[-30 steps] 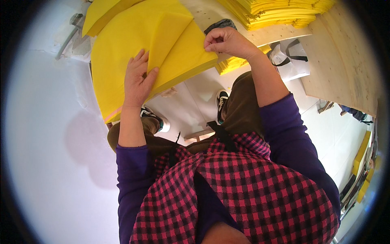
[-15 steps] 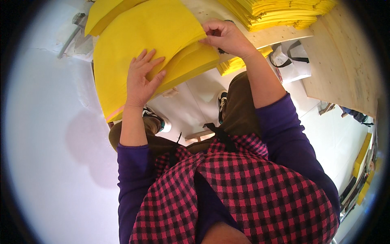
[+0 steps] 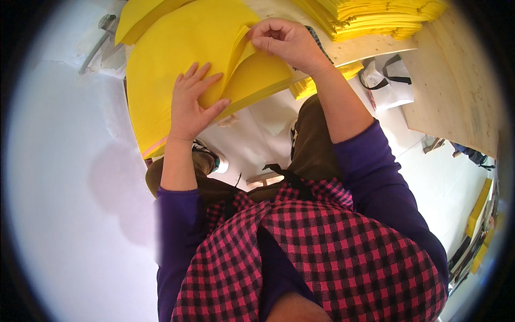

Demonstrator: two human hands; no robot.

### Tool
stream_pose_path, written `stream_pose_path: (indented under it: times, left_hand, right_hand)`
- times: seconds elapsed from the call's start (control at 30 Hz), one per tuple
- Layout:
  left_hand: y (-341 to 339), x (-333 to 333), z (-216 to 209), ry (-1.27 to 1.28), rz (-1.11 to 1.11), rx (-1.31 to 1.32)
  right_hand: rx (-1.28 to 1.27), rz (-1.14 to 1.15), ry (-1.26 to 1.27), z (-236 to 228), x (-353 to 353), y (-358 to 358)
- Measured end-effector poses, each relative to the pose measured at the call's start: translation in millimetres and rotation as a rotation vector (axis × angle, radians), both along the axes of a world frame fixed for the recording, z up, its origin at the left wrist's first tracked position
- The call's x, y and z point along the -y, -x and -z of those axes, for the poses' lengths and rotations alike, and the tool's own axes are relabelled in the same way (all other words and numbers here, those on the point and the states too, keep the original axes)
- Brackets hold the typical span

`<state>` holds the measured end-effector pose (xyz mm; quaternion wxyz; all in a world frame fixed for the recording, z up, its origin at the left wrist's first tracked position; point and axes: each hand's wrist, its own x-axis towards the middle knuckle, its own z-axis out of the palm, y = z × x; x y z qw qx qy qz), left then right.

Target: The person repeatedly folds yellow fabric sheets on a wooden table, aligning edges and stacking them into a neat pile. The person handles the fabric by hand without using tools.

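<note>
A thick stack of yellow sheets [image 3: 161, 70], paper or thin cloth I cannot tell, lies on the table before me. My left hand [image 3: 190, 104] rests on the top sheet, palm down and fingers spread, close to the near edge. At the stack's right corner my right hand [image 3: 287, 45] is closed, thumb and finger pinching the edge of a few lifted sheets [image 3: 236, 56]. These curl up and back to the left, baring more yellow layers beneath. My right fingers partly hide the pinched edge.
Another pile of yellow sheets [image 3: 381, 19] sits on the wooden table at the far right, with more yellow sheets [image 3: 308, 87] lower down. A white bag with black handles [image 3: 394, 88] stands near a wooden panel [image 3: 456, 75]. A metal rod [image 3: 94, 52] is at the far left.
My right hand has moved left and away from me, peeling the corner of several sheets up and back. My left hand stays spread on the stack, shifted slightly right.
</note>
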<state>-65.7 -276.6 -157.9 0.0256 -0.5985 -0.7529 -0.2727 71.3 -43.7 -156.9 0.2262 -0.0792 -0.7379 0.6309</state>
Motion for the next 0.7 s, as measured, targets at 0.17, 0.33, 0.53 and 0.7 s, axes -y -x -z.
stream_pose_path:
  times: [0.17,0.33,0.53,0.7]
  left_hand:
    - [2.3,0.3,5.0,-0.021,-0.014,0.04]
    - [7.5,0.8,11.3,-0.037,-0.018,0.087]
    - [10.0,0.9,13.5,-0.048,-0.009,0.074]
    - [5.7,0.6,9.2,-0.041,-0.012,0.077]
  right_hand:
    - [-0.077,0.018,0.082,-2.8,5.0,3.4]
    - [-0.097,0.066,0.279,-5.9,-0.3,-0.8]
    - [-0.003,0.121,-0.24,-1.1,-18.1,-12.1]
    - [0.034,0.192,-0.51,4.6,-9.0,-7.3]
